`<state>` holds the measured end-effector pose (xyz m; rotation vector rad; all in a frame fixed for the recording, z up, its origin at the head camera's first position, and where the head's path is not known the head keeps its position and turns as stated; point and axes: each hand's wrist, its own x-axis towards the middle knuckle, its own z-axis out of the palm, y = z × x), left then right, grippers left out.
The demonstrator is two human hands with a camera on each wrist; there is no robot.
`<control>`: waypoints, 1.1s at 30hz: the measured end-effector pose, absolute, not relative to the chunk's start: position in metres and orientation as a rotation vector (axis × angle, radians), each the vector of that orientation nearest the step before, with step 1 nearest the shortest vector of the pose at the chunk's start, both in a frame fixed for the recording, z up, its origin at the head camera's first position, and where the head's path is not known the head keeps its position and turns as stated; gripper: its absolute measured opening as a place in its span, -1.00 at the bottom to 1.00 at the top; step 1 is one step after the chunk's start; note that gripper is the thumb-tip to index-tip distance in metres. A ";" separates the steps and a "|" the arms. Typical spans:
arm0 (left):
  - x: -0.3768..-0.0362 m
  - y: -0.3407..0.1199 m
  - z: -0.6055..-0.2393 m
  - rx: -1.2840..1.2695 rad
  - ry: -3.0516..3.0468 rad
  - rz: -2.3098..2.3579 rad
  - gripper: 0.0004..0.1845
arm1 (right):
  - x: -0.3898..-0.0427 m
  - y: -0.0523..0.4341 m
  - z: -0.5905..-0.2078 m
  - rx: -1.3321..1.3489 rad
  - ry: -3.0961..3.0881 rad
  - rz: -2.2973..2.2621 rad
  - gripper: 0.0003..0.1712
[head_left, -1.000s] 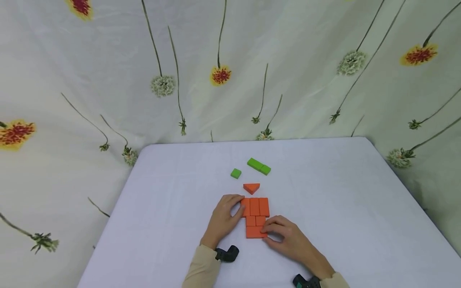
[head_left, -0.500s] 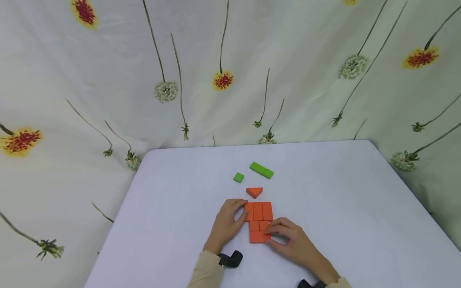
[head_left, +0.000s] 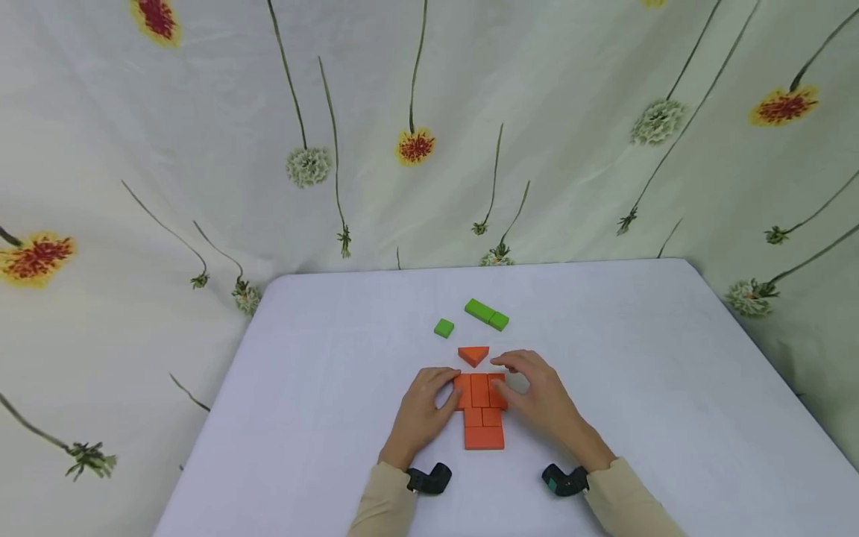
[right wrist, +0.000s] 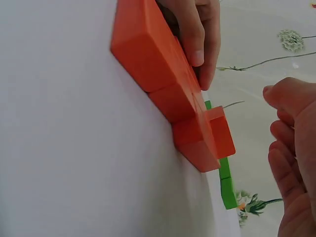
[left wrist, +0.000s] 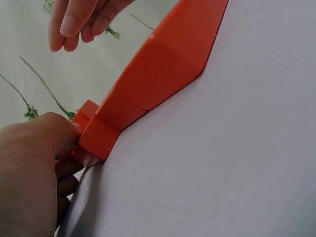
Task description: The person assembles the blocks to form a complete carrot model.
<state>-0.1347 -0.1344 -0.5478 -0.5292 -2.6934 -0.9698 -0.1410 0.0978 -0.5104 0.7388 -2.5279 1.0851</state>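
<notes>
Several orange blocks (head_left: 484, 438) lie flat on the white table, fitted together in a T shape with three upright blocks across the top. My left hand (head_left: 420, 414) pinches the upper left block (head_left: 464, 382) between thumb and fingers. In the left wrist view its thumb presses the near side of that block (left wrist: 97, 140). My right hand (head_left: 545, 399) hovers over the upper right block (head_left: 497, 395), fingers spread and holding nothing; the right wrist view shows it apart from the blocks. Just beyond the top row lies an orange triangular block (head_left: 473, 355), its point toward me.
Farther back on the table (head_left: 335, 335) are a small green block (head_left: 444, 328) and a long green block (head_left: 479, 310) with a short one (head_left: 499, 321) at its end. A flower-printed cloth (head_left: 570, 149) hangs behind the far edge.
My right hand has left the bottom orange block and moved away from me, up beside the top row and the triangle. My left hand keeps its place at the upper left block.
</notes>
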 end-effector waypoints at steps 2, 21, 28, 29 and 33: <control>-0.135 -0.134 -0.548 -0.532 -2.690 -0.973 -0.64 | -0.152 0.095 -0.507 0.713 -2.580 1.069 -0.61; -0.136 -0.135 -0.546 -0.571 -2.638 -0.949 -0.65 | -0.193 0.071 -0.512 0.713 -2.809 0.825 -0.61; -0.136 -0.136 -0.545 -0.575 -2.633 -0.948 -0.66 | -0.195 0.067 -0.511 0.670 -2.826 0.818 -0.65; -0.136 -0.136 -0.545 -0.569 -2.641 -0.954 -0.66 | -0.194 0.067 -0.511 0.665 -2.822 0.823 -0.65; -0.135 -0.136 -0.547 -0.560 -2.663 -0.971 -0.66 | -0.190 0.069 -0.507 0.651 -2.803 0.868 -0.66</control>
